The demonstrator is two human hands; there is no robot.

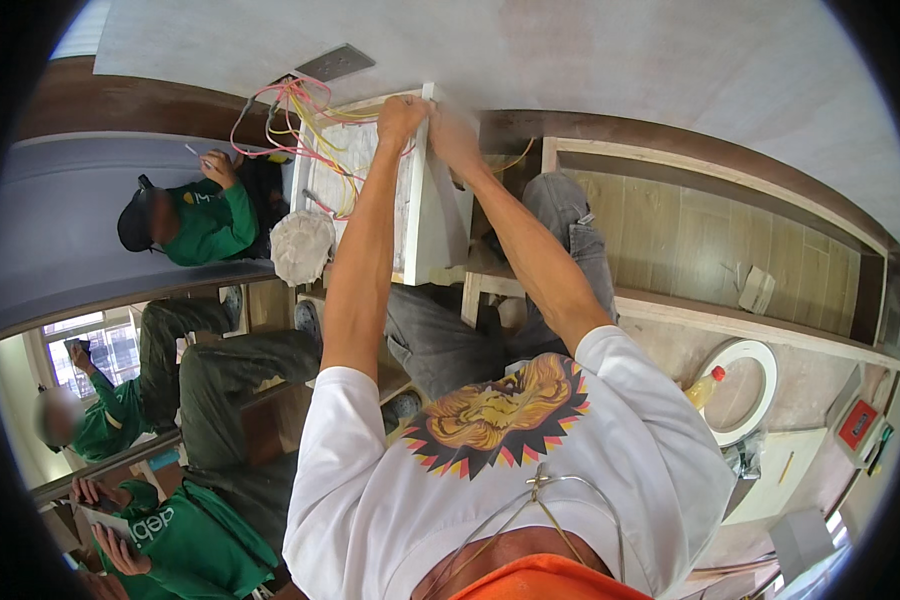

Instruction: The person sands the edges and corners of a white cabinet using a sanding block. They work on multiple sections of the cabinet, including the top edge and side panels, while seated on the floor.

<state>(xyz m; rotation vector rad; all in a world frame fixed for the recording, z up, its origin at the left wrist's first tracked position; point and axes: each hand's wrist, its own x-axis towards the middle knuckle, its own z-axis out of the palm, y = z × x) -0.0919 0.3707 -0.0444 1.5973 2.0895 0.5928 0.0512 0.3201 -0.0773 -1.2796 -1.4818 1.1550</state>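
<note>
Both arms stretch forward to the top edge of a white board (425, 200), which stands upright as one side of a shallow box frame. My left hand (402, 118) is closed at that edge, fingers curled; anything inside them is hidden. Just across the board's edge is my right hand (454, 138), smeared by motion, so its fingers cannot be made out. Left of my hands, pink and yellow wires (315, 120) loop out over the frame. A pale, cloth-like round bundle (302, 247) sits at the frame's near left corner.
A dark outlet plate (335, 62) is on the wall ahead. Right lies a long wood-edged frame (710, 165) around wood-look flooring. A white ring (770, 385), a yellow bottle (703, 390) and a red box (857, 424) are lower right. People in green tops (210, 222) are at left.
</note>
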